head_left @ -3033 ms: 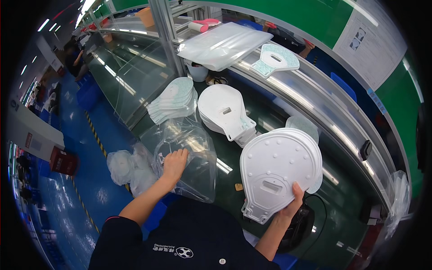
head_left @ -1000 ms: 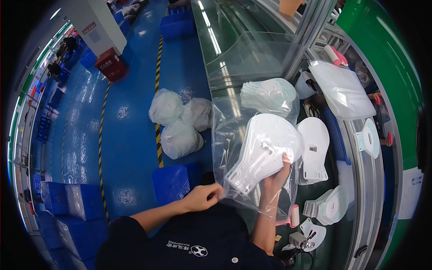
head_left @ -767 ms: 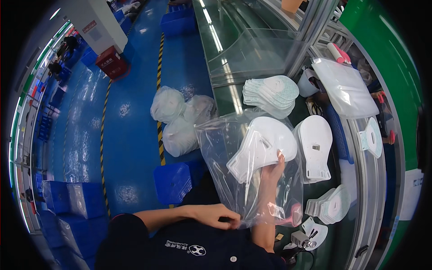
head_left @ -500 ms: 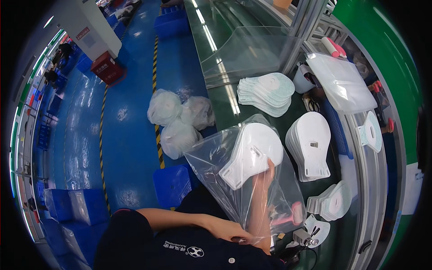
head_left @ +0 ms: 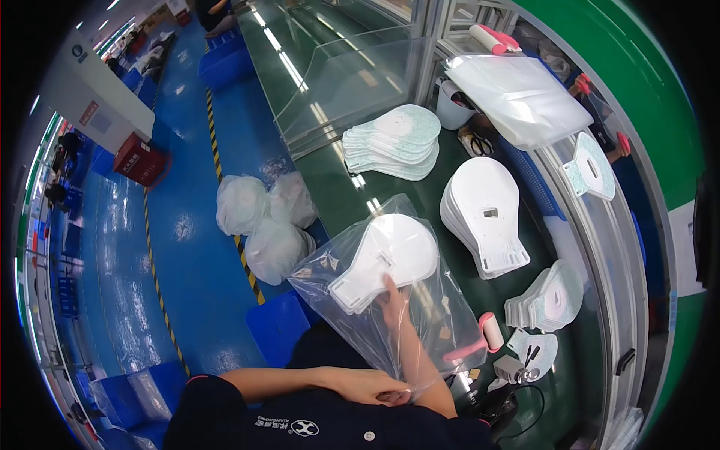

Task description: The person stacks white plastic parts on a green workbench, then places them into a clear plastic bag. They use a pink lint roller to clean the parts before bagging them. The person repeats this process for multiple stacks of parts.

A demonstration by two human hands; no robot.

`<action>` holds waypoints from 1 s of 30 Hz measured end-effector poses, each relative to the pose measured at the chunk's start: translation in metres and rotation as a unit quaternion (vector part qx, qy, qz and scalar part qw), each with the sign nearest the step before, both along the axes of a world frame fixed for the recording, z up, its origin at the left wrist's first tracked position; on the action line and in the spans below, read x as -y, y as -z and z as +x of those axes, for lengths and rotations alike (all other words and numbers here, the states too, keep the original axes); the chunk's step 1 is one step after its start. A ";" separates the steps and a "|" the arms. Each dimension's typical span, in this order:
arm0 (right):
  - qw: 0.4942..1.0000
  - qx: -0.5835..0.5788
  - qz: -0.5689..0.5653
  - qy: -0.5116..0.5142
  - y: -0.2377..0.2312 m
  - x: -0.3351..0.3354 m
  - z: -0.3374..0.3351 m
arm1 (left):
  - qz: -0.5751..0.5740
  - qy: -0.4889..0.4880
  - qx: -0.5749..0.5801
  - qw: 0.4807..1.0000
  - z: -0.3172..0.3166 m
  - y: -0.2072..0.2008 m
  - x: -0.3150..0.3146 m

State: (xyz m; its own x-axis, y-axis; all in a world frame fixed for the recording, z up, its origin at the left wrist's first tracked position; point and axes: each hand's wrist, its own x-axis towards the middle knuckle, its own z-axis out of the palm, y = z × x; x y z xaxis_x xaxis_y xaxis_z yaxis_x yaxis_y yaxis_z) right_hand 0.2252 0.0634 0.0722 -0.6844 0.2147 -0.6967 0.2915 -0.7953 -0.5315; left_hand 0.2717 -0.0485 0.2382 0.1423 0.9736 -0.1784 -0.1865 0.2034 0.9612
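A large clear plastic bag (head_left: pixel 442 313) is spread in front of me. Inside it lies a small stack of white, paddle-shaped plates (head_left: pixel 396 244), round at one end and slotted at the narrow end. My right hand (head_left: pixel 394 298) reaches into the bag and grips the plates at their lower edge, thumb on top. Down by the bag's mouth, my left hand (head_left: pixel 381 388) has its fingers closed on the bag's edge. A taller stack of white plates (head_left: pixel 481 193) stands on the green bench to the right.
More plates with greenish faces (head_left: pixel 394 139) sit farther back. A smaller pile (head_left: pixel 551 300), a pink-handled lint roller (head_left: pixel 489 334) and a metal device (head_left: pixel 511 369) lie at right. Clear film bags (head_left: pixel 521 105) rest on the frame. Stuffed bags (head_left: pixel 274 244) and blue bins (head_left: pixel 279 322) are on the floor.
The view has shifted, so the bench and floor items appear farther left. The plates sit a little lower in the picture inside the bag; both hands keep their holds.
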 end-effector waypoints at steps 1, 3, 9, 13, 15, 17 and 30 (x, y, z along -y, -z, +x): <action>1.000 -0.013 0.012 -0.023 0.002 0.001 0.001 | 0.000 -0.001 0.001 1.000 -0.001 -0.003 -0.002; 0.996 -0.038 0.040 -0.073 0.004 0.002 0.003 | 0.003 -0.001 0.002 1.000 -0.002 -0.005 -0.005; 0.974 -0.095 -0.203 -0.025 -0.003 0.002 -0.020 | -0.010 0.011 0.009 1.000 -0.003 -0.004 -0.009; 0.944 -0.128 -0.300 0.043 0.001 0.018 -0.031 | 0.028 0.002 -0.017 0.999 -0.003 0.000 -0.007; 0.954 -0.108 -0.279 0.030 0.009 0.022 -0.035 | 0.039 -0.007 -0.017 0.999 -0.004 0.000 -0.006; 0.950 -0.146 -0.276 0.022 0.017 0.031 -0.041 | 0.048 -0.035 -0.006 0.998 0.002 0.003 -0.004; 0.942 -0.042 -0.160 -0.292 0.036 -0.012 -0.069 | -0.078 0.010 -0.219 0.973 -0.011 -0.005 0.001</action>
State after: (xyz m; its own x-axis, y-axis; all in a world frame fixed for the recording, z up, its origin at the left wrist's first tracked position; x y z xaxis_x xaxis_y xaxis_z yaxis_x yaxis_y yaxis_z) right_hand 0.1566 0.0756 0.0364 -0.6762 -0.4280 -0.5997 0.6968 -0.6360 -0.3318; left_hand 0.2606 -0.0495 0.2433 0.0373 0.9277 -0.3715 0.2388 0.3527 0.9047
